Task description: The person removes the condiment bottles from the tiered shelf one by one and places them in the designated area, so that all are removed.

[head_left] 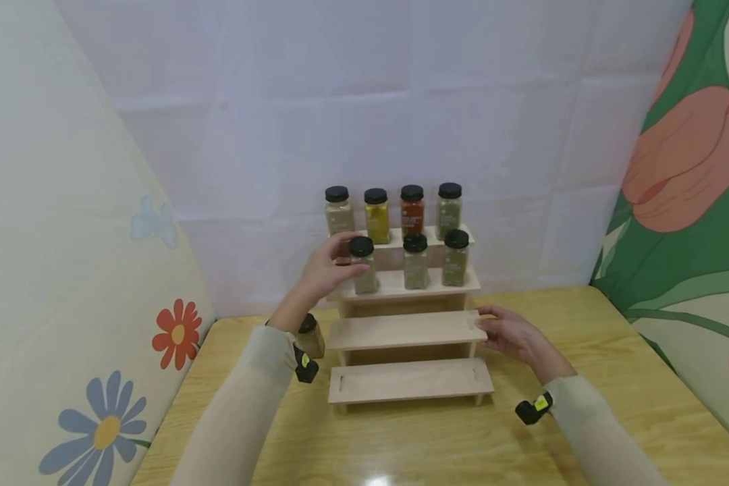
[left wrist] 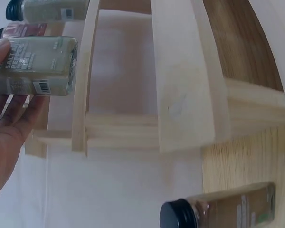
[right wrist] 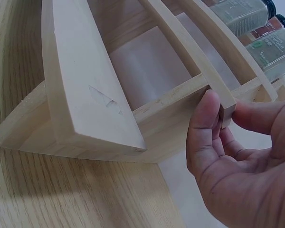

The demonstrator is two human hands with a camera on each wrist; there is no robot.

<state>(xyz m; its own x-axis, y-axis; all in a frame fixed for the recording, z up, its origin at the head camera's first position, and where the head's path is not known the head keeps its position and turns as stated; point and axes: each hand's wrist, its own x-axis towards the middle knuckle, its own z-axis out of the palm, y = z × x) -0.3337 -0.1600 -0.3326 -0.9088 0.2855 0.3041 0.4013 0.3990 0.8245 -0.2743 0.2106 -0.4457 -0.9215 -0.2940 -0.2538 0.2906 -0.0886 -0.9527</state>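
My left hand (head_left: 331, 266) grips a spice jar (head_left: 364, 273) with a black lid at the left of the second shelf from the top. In the left wrist view this jar (left wrist: 35, 64) shows a pale green-grey filling, thumb on one side and fingers on the other. With thumb and fingers, my right hand (head_left: 510, 334) pinches the right end of the third shelf (head_left: 407, 331) of a stepped wooden rack (head_left: 410, 381). The right wrist view shows that hand (right wrist: 242, 147) around the shelf's corner. Two more jars, a pale one (head_left: 416, 263) and a green one (head_left: 455, 260), stand on the second shelf.
Several jars stand along the top shelf, among them a yellow one (head_left: 376, 216) and a red one (head_left: 412, 212). A brown jar (head_left: 311, 337) stands on the wooden table (head_left: 425, 449) left of the rack. A white cloth (head_left: 370, 101) hangs behind.
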